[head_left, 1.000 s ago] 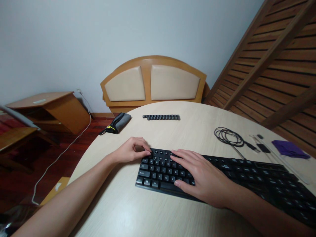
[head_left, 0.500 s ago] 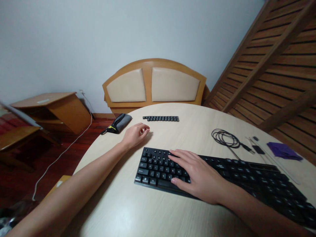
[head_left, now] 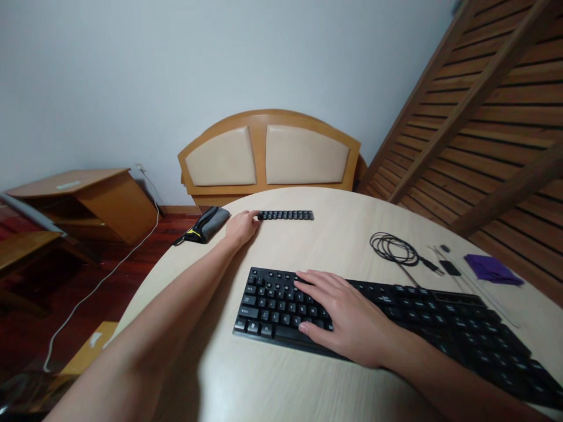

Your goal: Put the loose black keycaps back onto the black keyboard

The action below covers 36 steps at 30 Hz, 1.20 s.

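A long black keyboard lies slanted across the near part of the table. My right hand rests flat on its left-middle keys, fingers spread and thumb apart. Farther back, loose black keycaps stand in a tight double row. At the left end of that row, my left hand has its fingertips drawn together over the end keycap, which they hide. Part of the keyboard is covered by my right hand and forearm.
A grey and black pouch lies left of my left hand. On the right are a coiled black cable, thin sticks with small dark pieces and a folded purple cloth. The round table has a curved far edge.
My left hand has moved away from me to the left end of the keycap row, its fingers closing there. My right hand stays on the keyboard. The view has shifted slightly.
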Tool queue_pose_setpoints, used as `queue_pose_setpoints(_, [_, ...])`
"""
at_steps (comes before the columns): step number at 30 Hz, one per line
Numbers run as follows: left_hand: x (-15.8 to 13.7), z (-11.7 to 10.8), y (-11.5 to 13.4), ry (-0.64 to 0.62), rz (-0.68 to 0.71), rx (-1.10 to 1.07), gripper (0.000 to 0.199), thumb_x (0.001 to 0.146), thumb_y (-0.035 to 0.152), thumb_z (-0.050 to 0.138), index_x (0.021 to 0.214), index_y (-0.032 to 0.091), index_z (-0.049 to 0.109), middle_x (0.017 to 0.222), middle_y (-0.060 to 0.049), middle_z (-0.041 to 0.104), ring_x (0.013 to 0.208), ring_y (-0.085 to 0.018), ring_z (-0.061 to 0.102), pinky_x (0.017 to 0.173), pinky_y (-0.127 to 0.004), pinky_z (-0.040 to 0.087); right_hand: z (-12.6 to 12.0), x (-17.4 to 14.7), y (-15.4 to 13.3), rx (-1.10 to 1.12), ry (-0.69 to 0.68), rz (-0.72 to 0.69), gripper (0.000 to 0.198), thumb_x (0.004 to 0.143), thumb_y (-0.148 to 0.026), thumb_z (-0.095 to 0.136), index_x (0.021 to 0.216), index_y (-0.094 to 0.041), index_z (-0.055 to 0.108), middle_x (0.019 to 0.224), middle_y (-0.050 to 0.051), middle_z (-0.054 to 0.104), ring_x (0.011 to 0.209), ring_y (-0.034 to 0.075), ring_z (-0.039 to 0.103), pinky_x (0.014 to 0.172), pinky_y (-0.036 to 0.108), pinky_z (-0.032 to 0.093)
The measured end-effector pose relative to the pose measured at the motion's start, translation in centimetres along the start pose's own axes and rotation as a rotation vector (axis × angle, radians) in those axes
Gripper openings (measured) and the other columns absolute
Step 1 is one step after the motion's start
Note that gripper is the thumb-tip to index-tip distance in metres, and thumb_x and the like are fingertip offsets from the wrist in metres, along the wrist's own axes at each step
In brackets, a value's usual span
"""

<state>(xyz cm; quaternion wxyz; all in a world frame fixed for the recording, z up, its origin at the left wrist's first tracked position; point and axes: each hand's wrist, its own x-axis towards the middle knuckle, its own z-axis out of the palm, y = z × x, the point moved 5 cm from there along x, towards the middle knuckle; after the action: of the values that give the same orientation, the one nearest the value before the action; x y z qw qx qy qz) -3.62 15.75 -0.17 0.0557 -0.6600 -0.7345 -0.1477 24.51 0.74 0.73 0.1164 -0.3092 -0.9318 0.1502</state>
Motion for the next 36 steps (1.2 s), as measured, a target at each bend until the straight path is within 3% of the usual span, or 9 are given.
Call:
queue_pose_setpoints(9, [-0.7, -0.2, 0.1, 0.009, -0.022, -0.041, 0.026, 0.095, 0.031, 0.056, 0.116, 0.026, 0.070, 0.109, -0.007, 0.072, 0.100, -0.028, 0.067, 0.083, -0.035, 0.052, 0.1, 0.2, 0.0, 0.008, 0.013, -0.009, 0.065, 0.090, -0.053, 0.060, 0.144, -0.017, 0.055, 0.154, 0.010, 0.047, 0.141, 0.030, 0.041, 0.118, 0.051, 0.035])
queue_pose_setpoints(16, [-5.3, -2.2, 0.7, -0.020, 0.023, -0.167, 0.021, 0.094, 0.029, 0.058, 0.105, 0.018, 0.072, 0.112, -0.011, 0.070, 0.095, -0.027, 0.067, 0.081, -0.035, 0.051, 0.2, 0.2, 0.2, 0.007, 0.021, -0.016, 0.065, 0.091, -0.054, 0.059, 0.144, -0.017, 0.054, 0.154, 0.010, 0.047, 0.141, 0.030, 0.041, 0.118, 0.052, 0.034])
queue_pose_setpoints(19, [-8.2, -3.3, 1.9, -0.087, 0.117, -0.287, 0.021, 0.096, 0.033, 0.058, 0.107, 0.020, 0.070, 0.098, -0.005, 0.073, 0.084, -0.020, 0.068, 0.076, -0.029, 0.052, 0.2, 0.2, 0.1, -0.009, 0.015, -0.017, 0.066, 0.091, -0.055, 0.057, 0.145, -0.017, 0.054, 0.154, 0.009, 0.046, 0.142, 0.030, 0.041, 0.118, 0.051, 0.034])
queue_pose_setpoints(22, [-11.1, -4.8, 3.2, -0.116, 0.289, -0.494, 0.023, 0.099, 0.033, 0.056, 0.116, 0.022, 0.068, 0.111, -0.004, 0.072, 0.094, -0.017, 0.066, 0.084, -0.029, 0.052, 0.1, 0.2, 0.0, -0.020, 0.006, -0.012, 0.066, 0.091, -0.054, 0.057, 0.145, -0.016, 0.054, 0.155, 0.009, 0.046, 0.142, 0.030, 0.041, 0.118, 0.051, 0.035])
queue_pose_setpoints(25, [-13.1, -5.8, 4.0, -0.217, 0.449, -0.625, 0.020, 0.098, 0.031, 0.057, 0.111, 0.022, 0.070, 0.109, -0.005, 0.072, 0.102, -0.020, 0.064, 0.094, -0.036, 0.049, 0.0, 0.3, 0.0, -0.016, 0.003, -0.004, 0.066, 0.091, -0.055, 0.057, 0.144, -0.017, 0.054, 0.154, 0.010, 0.047, 0.141, 0.030, 0.042, 0.117, 0.051, 0.036])
queue_pose_setpoints(29, [-13.7, -6.2, 4.2, -0.333, 0.532, -0.648, 0.018, 0.097, 0.030, 0.061, 0.108, 0.022, 0.071, 0.106, -0.005, 0.073, 0.102, -0.020, 0.064, 0.096, -0.038, 0.048, 0.0, 0.4, 0.0, -0.001, 0.004, 0.000, 0.065, 0.090, -0.054, 0.059, 0.144, -0.018, 0.055, 0.153, 0.010, 0.047, 0.141, 0.031, 0.042, 0.117, 0.052, 0.035])
queue_pose_setpoints(36, [-13.6, -6.3, 4.0, -0.337, 0.560, -0.654, 0.014, 0.094, 0.028, 0.065, 0.104, 0.020, 0.072, 0.103, -0.005, 0.074, 0.098, -0.019, 0.065, 0.094, -0.036, 0.049, 0.0, 0.2, 0.1, 0.002, 0.013, -0.001, 0.063, 0.090, -0.053, 0.059, 0.144, -0.019, 0.055, 0.153, 0.010, 0.048, 0.140, 0.032, 0.043, 0.116, 0.053, 0.037])
